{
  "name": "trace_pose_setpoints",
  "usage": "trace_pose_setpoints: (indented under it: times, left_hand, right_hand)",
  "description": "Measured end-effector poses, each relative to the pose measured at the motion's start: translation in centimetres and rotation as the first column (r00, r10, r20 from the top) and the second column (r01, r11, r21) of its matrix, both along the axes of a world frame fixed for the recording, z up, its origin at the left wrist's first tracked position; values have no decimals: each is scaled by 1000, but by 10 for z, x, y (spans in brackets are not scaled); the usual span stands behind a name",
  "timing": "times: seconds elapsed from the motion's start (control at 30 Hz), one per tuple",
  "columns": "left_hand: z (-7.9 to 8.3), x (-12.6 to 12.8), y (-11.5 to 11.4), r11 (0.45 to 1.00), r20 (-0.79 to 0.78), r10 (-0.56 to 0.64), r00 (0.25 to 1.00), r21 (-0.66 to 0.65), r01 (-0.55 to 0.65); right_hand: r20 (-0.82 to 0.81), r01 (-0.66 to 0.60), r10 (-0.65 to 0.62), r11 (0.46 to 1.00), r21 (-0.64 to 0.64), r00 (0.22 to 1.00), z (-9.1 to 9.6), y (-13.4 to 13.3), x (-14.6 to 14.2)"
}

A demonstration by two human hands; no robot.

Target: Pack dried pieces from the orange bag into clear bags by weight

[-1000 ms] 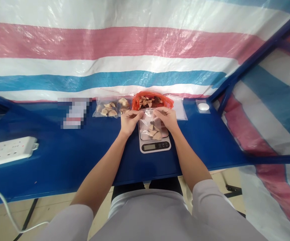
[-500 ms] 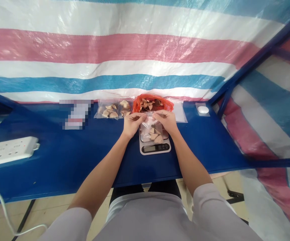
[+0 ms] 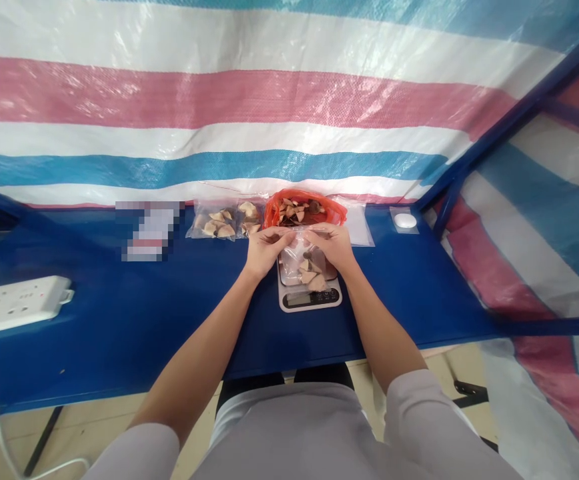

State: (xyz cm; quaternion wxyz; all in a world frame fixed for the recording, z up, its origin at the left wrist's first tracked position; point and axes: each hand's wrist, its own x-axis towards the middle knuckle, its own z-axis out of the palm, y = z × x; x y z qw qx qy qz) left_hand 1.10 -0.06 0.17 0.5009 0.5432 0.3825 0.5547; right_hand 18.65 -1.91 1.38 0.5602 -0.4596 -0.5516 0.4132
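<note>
My left hand (image 3: pixel 268 250) and my right hand (image 3: pixel 333 245) pinch the top edge of a clear plastic bag (image 3: pixel 295 259), one hand at each side. Several tan dried slices (image 3: pixel 312 272) lie in the lower part of the bag. It hangs over a white kitchen scale (image 3: pixel 283 299), covering part of its plate and display panel. Just beyond my fingers sits an open red plastic bag (image 3: pixel 337 208) with more brownish dried pieces in it. Whether the clear bag's mouth is sealed I cannot tell.
Left of the red bag lie two filled clear bags (image 3: pixel 214 225) on the blue table (image 3: pixel 179 320). Flat clear bags (image 3: pixel 362 227) are to its right, then a small white round object (image 3: pixel 405 221). A white power strip (image 3: pixel 17 303) is at the far left.
The clear bag's lower end has dropped slightly toward the scale's display panel. Both hands keep their pinch on its top edge, with fingers shifted a little.
</note>
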Motion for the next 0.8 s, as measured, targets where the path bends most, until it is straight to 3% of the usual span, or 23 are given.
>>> trace_pose_setpoints:
  times: [0.57, 0.8]
  left_hand:
    - [4, -1, -3, 999, -67, -39, 997, 22, 40]
    - [1, -5, 0, 1000, -62, -27, 998, -3, 27]
  right_hand:
    - [76, -71, 69, 997, 13, 995, 3, -3, 7]
    - [-37, -82, 78, 992, -99, 996, 5, -3, 17]
